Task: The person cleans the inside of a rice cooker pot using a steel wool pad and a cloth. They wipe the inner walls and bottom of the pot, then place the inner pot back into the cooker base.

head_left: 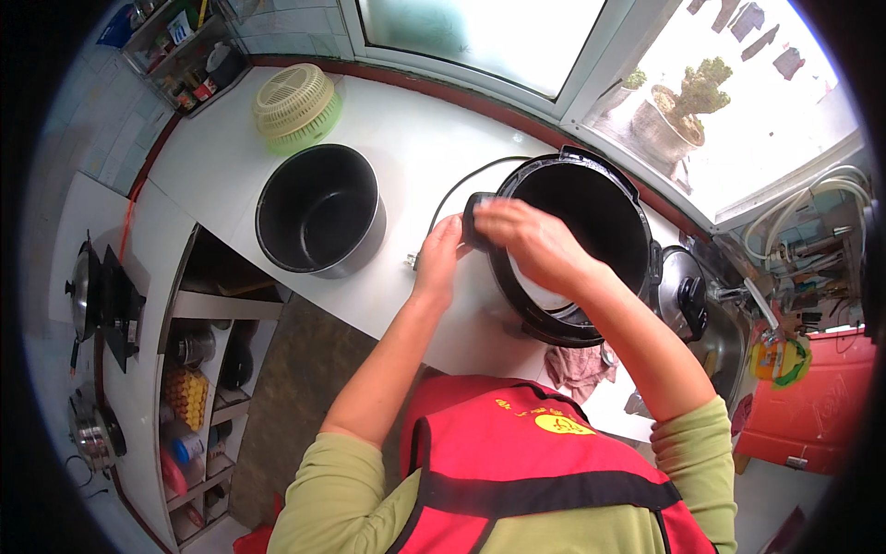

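Note:
An electric pressure cooker body, black inside and without its lid, stands on the white counter in front of me. My left hand grips the black side handle of the cooker from the left, thumb up. Over the same handle passes my right hand, blurred by motion. Its fingertips lie at the handle's top, and whether they hold something is hidden. A dark-lined inner pot sits to the left, apart from both hands. Between them a power cord runs from the cooker to a plug.
The metal lid with a black knob is right of the cooker, beside the sink. A cloth lies at the counter's front. Plastic baskets stand at the back. Below left are open shelves; a window is behind.

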The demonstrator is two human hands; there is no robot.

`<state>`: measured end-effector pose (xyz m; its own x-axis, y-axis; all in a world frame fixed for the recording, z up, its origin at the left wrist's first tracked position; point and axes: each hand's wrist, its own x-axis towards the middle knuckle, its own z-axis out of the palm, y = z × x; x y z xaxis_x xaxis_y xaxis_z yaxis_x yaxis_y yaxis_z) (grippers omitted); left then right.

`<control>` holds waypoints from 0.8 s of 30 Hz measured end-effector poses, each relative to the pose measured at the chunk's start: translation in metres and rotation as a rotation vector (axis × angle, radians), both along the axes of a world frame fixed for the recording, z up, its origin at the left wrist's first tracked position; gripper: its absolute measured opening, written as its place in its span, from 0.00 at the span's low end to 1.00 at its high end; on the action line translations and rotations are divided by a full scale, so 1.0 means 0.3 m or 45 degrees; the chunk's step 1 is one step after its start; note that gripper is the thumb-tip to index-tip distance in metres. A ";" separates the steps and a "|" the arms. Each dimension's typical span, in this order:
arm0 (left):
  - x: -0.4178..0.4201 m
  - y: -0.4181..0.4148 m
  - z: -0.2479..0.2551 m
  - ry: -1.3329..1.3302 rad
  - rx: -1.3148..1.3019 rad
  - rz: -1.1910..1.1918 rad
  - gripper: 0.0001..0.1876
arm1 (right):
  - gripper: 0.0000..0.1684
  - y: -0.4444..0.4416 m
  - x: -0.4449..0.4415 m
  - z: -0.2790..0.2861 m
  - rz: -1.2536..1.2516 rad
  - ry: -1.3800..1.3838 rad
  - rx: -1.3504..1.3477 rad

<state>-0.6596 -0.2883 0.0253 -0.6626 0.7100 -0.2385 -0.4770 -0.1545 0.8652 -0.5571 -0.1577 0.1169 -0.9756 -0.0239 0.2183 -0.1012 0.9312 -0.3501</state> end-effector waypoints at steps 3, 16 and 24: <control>0.008 -0.001 0.030 0.010 -0.018 -0.018 0.17 | 0.14 0.021 -0.104 0.000 -0.257 0.169 0.141; 0.011 -0.039 0.055 -0.201 0.003 -0.013 0.16 | 0.18 -0.019 -0.075 0.048 -0.281 -0.108 0.139; -0.032 0.013 0.070 -0.045 -0.016 0.010 0.15 | 0.20 -0.138 0.134 0.034 -0.049 0.021 -0.054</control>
<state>-0.6693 -0.2843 0.0461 -0.6590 0.7018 -0.2707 -0.5060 -0.1474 0.8498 -0.5168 -0.1990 0.1271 -0.9719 0.0229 0.2341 -0.0719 0.9187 -0.3883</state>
